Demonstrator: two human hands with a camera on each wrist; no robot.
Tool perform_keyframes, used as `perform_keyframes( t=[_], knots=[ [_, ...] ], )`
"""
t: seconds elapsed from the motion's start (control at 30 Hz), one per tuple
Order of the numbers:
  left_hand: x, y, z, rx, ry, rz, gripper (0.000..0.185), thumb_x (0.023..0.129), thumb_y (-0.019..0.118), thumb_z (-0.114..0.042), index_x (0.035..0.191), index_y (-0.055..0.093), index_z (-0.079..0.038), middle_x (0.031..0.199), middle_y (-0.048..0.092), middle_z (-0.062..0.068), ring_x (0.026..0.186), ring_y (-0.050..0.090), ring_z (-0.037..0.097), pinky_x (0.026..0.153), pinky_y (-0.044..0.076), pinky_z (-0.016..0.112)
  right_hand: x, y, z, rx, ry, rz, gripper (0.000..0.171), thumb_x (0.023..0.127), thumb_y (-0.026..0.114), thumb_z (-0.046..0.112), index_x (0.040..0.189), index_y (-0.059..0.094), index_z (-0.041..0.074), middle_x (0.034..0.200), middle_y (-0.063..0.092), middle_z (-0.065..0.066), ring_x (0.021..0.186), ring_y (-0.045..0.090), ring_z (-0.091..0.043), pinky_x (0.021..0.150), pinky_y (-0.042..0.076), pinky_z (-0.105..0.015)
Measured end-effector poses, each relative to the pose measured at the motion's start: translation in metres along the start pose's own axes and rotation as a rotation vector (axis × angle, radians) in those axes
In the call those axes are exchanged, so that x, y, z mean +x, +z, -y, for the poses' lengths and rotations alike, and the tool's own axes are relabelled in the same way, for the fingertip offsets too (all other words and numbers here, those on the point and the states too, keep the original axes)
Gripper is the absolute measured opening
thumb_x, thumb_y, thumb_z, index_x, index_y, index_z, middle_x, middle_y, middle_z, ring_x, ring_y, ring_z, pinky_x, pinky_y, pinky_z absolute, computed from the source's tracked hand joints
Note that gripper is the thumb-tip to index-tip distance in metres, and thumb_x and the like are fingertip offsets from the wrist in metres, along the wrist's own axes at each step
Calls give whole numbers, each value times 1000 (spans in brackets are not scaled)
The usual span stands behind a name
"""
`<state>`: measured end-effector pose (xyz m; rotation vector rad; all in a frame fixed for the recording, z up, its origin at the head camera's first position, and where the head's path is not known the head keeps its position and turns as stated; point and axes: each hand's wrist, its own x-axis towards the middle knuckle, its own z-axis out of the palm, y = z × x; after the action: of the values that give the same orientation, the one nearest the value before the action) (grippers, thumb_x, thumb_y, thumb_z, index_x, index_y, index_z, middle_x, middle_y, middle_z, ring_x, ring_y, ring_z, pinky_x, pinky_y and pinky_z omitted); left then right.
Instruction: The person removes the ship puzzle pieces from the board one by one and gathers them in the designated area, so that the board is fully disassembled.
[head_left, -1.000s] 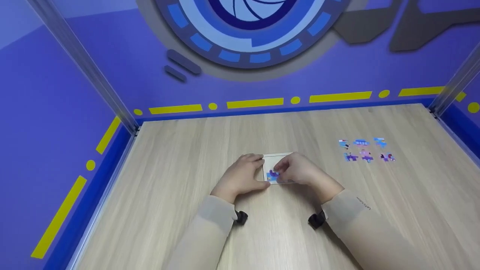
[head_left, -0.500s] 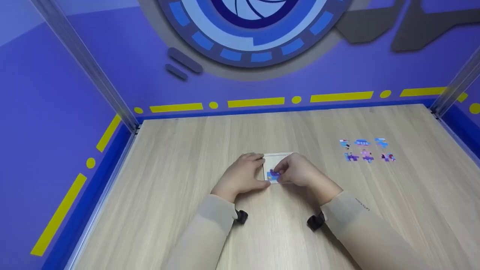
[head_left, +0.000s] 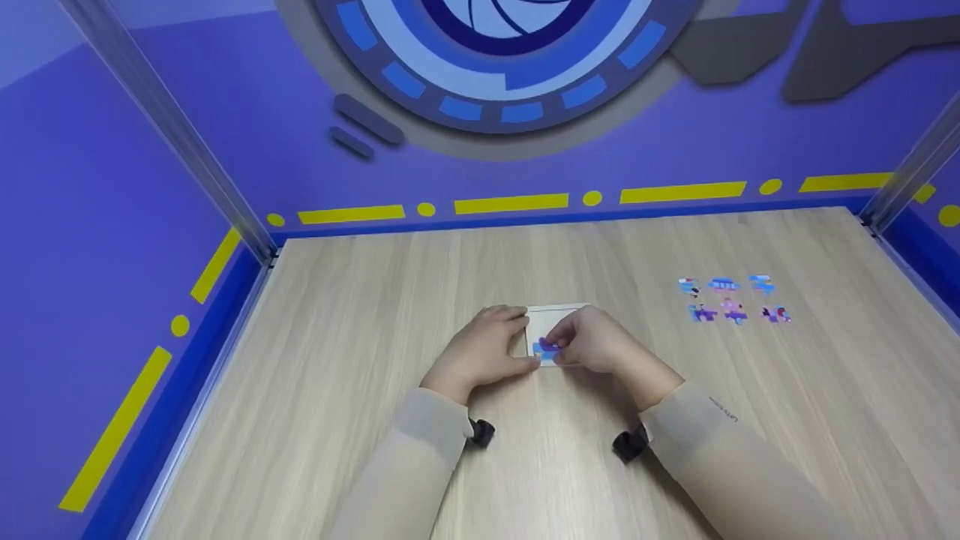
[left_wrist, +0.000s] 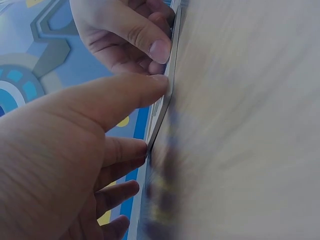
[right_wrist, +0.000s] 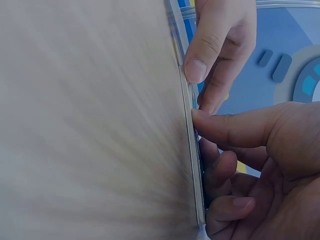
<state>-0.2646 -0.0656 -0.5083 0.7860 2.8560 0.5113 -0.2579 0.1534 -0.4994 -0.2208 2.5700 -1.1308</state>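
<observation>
White puzzle tray (head_left: 551,313) on worktop (head_left: 375,315), one piece (head_left: 547,349) inside. Left hand (head_left: 480,352) pinches tray edge; right hand (head_left: 596,341) pinches the piece. Six loose pieces (head_left: 731,298) well apart.

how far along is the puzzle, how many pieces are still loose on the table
Early on. Done: at least one purple and blue piece lies in the near left corner of the white tray. In hand: the left hand steadies the tray's left edge while the right hand works at that piece with its fingertips. Left: six loose pieces lie in two rows on the table, to the right.
</observation>
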Motion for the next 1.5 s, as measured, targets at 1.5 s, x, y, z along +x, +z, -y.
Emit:
perform_keyframes(
  t=[1.5],
  knots=[
    [1, 1, 2, -39, 20, 2, 74, 90, 75, -55, 150, 57, -16, 164, 47, -1, 156, 37, 22, 131, 32, 38, 0, 0, -4, -10, -76, -8, 41, 78, 81, -3, 116, 78, 10, 83, 65, -2, 75, 56, -16, 67, 47, -26]
  ],
)
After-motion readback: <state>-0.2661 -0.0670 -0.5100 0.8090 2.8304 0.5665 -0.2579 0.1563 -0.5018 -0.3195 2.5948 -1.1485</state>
